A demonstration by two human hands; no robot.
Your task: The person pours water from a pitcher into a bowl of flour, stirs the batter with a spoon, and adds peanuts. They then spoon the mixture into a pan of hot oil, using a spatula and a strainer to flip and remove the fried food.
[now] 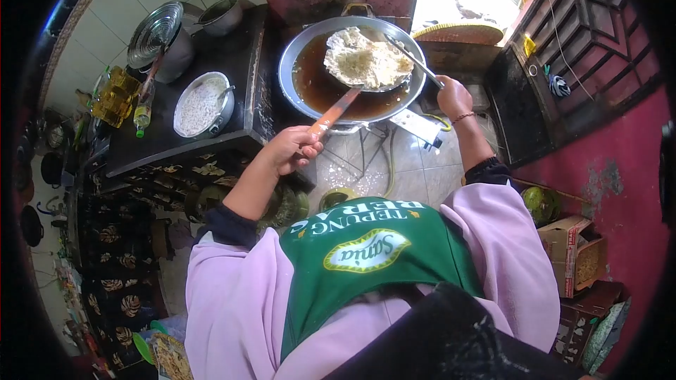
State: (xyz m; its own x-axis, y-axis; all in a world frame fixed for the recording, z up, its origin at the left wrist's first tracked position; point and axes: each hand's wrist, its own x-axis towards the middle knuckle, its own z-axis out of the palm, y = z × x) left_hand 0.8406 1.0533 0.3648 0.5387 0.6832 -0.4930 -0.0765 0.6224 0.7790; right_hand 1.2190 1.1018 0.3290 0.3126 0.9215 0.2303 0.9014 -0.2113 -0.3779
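A large metal wok [296, 63] holds dark oil. Over it, a skimmer with an orange handle [336, 111] carries a pale, lacy fried cracker [366, 60]. My left hand [292, 149] grips the end of that handle. My right hand [454, 96] holds a thin metal utensil [414, 58] whose tip reaches over the cracker's right edge. I wear a green apron [366, 253] over pink sleeves.
A dark counter [243, 63] to the left of the wok bears a bowl of white batter with a spoon [203, 104], lidded pots [158, 35] and bottles [141, 109]. A dark grille [584, 21] and red wall stand on the right; cardboard boxes [581, 253] lie below.
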